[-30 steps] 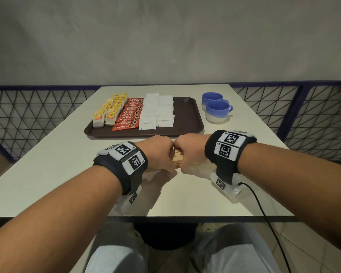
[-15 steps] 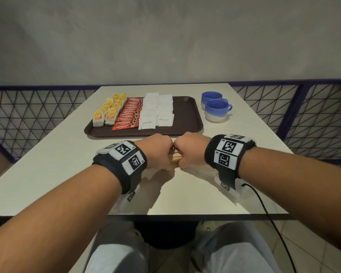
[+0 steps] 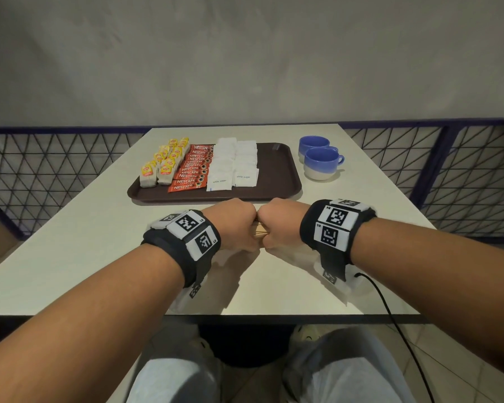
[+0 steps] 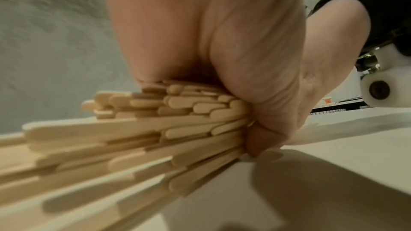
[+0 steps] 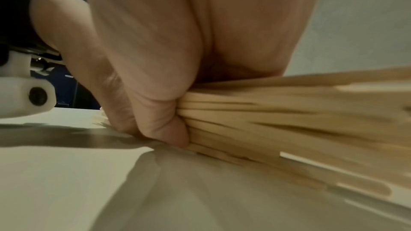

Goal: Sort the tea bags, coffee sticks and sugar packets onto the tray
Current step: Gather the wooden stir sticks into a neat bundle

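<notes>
Two blue cups (image 3: 320, 158) stand touching on the table (image 3: 85, 242), near a wire fence (image 3: 41, 173).

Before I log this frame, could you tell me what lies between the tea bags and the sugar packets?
The red coffee sticks, seen in the head view.

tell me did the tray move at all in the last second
No. The tray lies in the same spot relative to the blue cups and the table edges; the small shift in the picture is the head camera's.
</notes>
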`<state>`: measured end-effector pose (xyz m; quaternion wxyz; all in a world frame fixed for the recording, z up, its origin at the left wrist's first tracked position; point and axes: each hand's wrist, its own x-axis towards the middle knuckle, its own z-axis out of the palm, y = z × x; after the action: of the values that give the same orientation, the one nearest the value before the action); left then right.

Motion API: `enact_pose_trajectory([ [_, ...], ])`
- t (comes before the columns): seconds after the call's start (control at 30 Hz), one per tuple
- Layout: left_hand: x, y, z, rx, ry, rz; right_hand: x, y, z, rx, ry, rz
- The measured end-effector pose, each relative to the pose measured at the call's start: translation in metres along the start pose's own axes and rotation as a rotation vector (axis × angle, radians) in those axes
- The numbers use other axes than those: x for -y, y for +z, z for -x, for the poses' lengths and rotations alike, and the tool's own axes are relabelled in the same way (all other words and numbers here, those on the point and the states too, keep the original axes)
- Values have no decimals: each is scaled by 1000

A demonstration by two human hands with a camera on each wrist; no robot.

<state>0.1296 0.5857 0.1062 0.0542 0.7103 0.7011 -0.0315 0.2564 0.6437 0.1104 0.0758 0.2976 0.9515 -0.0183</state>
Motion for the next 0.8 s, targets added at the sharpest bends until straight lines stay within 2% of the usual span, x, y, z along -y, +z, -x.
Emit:
enact_pose_trajectory([
  [0.2,-2,2,2,-4,51,-56,-2,-2,5,37,24,-99],
  [0.4,-5,-3,6,-74,119,-140,-5,-5,7,42,59,-180],
  [0.57,-5,-25,12,-188,173,-204,-10,-13,9,-6,70,-270],
  [0.7,6,-65,26,-364,170,-167,-18,-18,14,-80,97,-421],
  [0.8,17,-100,38,-627,66,-100,-23,-23,20,-133,115,-564],
])
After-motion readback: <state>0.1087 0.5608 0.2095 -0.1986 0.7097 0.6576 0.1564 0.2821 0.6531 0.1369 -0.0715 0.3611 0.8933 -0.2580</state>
